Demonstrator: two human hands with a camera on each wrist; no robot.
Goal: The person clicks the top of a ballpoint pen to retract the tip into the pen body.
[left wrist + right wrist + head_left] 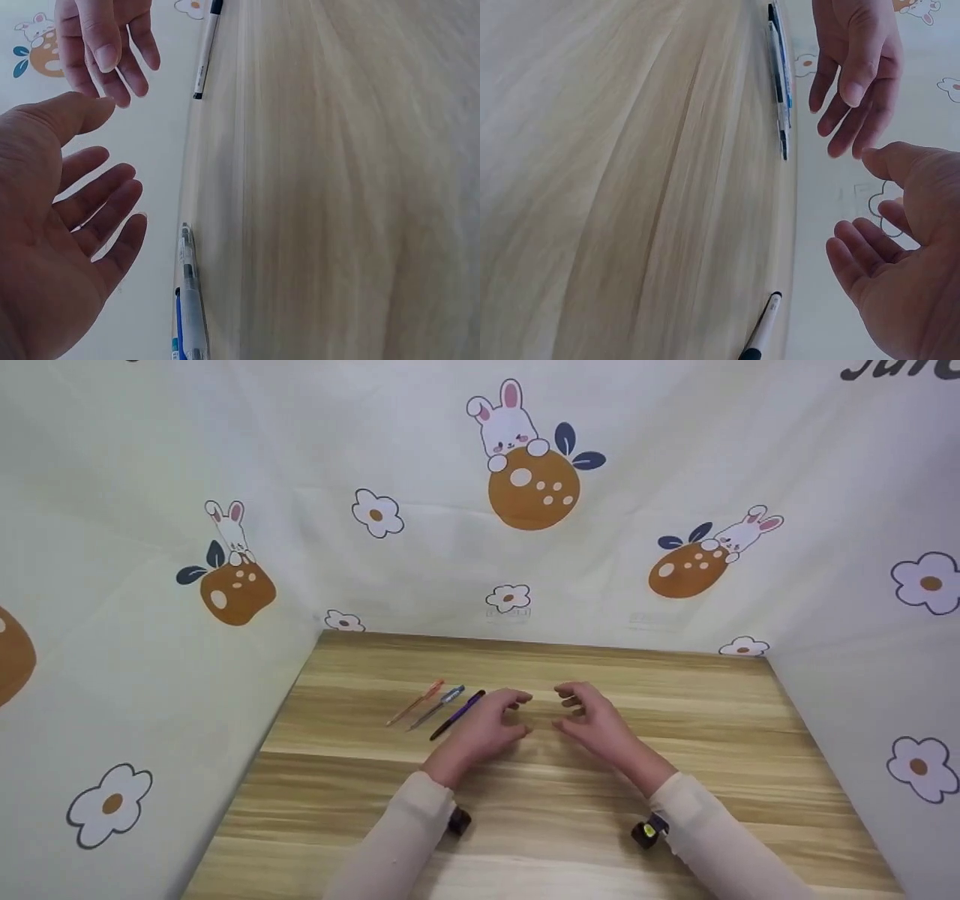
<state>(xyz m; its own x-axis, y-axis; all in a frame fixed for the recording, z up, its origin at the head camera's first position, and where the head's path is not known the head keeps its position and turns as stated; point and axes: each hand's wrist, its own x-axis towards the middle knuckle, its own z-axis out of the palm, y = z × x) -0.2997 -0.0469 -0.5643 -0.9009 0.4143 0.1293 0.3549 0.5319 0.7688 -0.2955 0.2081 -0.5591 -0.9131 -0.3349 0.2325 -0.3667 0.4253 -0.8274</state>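
My left hand [491,724] is held with its fingers relaxed and gently bent, gripping nothing. Facing it across a small gap is my right hand [596,725], also loosely bent with nothing in it. Just left of my left hand lie three slanting pens: an orange one [415,703], a clear one with a blue-grey end [437,707] and a dark purple-blue one [457,715], nearest the hand. Both wrist views show a white marker-like pen [766,324] with black ends lying on the right-hand side; in the head view it is hidden.
The pens lie on a wood-grain table [360,802]. A pale cloth wall [420,562] printed with rabbits, oranges and flowers rises along its back and both sides. Small black cameras [459,820] are strapped at the wrists, under cream sleeves [401,832].
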